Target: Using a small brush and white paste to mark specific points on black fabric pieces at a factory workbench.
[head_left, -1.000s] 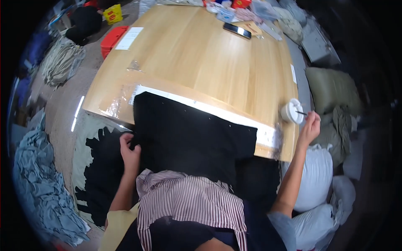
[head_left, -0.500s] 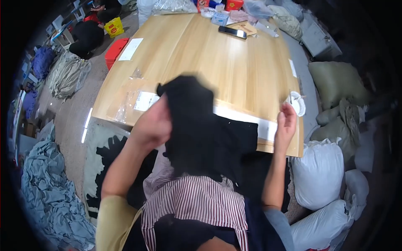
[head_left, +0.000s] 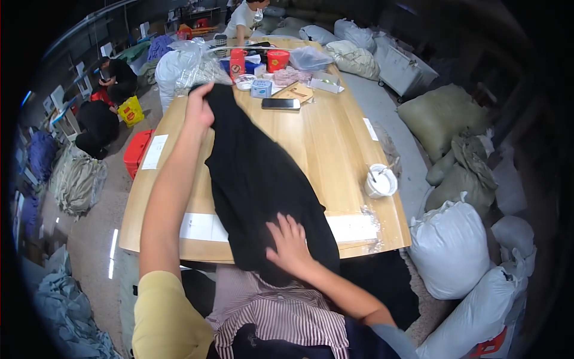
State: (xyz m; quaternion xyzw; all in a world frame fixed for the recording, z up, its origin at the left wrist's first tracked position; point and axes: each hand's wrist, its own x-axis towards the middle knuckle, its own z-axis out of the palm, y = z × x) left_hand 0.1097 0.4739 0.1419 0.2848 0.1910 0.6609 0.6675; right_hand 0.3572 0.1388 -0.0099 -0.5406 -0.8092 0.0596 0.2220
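A long piece of black fabric (head_left: 254,167) lies stretched over the wooden table (head_left: 341,161), running from its near edge toward the far left. My left hand (head_left: 199,110) reaches far forward, closed on the fabric's far corner. Near the table's front edge, my right hand (head_left: 290,245) lies flat on the fabric with fingers spread. White paper strips (head_left: 354,228) show on both sides of the cloth along the near edge. More black cloth (head_left: 382,287) hangs below the table at the right, and my striped apron (head_left: 281,317) is against the front edge.
A white tub (head_left: 381,181) with sticks stands at the right. A phone (head_left: 280,104), a small blue box (head_left: 261,88) and red containers (head_left: 278,60) sit farther back. White sacks (head_left: 451,248) line the right floor. A co-worker (head_left: 242,21) is at the far end; others sit at left.
The black fabric has gone from being held up in front of me to lying along the table. My left hand moved forward with its corner; my right hand came in onto the cloth. The view tilted up.
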